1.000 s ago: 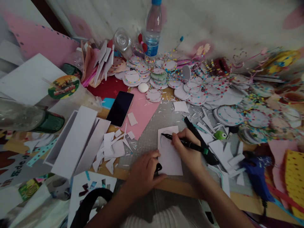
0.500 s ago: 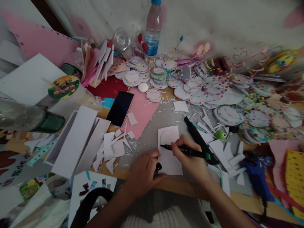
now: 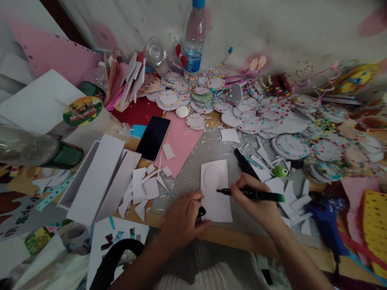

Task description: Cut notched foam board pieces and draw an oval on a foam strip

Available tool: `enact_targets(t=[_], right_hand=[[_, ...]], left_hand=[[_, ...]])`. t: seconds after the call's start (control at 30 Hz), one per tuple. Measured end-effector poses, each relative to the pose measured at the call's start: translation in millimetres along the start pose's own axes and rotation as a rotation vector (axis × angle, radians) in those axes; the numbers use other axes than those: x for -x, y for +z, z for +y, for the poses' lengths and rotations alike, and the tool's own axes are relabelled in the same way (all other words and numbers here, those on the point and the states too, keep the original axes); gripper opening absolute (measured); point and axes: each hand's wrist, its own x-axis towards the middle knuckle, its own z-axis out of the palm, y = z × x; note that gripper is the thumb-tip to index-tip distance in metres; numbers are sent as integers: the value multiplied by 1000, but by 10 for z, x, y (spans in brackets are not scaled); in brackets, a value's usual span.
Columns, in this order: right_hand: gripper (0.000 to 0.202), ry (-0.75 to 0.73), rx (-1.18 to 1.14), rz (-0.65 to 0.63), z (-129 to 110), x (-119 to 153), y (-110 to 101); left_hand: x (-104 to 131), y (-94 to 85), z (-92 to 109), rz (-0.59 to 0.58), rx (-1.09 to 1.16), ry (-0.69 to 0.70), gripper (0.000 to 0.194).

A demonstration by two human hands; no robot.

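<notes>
White card [image 3: 215, 201] lies flat on the cluttered desk [image 3: 193, 161] — the left hand [image 3: 181, 219] presses its near edge to steady it, fingers curled around a small black cap, while the right hand [image 3: 256, 203] pinches a black marker [image 3: 250, 194], tip on the card.

We cannot see the top of the clear plastic water bottle [image 3: 193, 38]; the upper edge cuts off its cap. Our left hand [image 3: 183, 219] hides most of a small black object [image 3: 202, 212]. The colourful paper heap [image 3: 347, 133] at right blurs beyond telling, as does the bottle's label print.
</notes>
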Motion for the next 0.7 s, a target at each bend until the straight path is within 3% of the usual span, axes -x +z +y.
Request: enact_targets(t=[0.17,0.27,0.5,0.7], right_hand=[[27,-3,3,147,34,-64,-170],[26,-11,-38,232,13,-148,-167],[26,-37,-48,192,-13,-346,62],[25,-67,-27,188,-27,-356,61]], left_hand=[[-1,8,2,7,7,-6,34],[-13,0,8,4,12,-12,34],[-20,-16,21,8,24,-10,36],[-17,-11,17,-8,22,-20,36]])
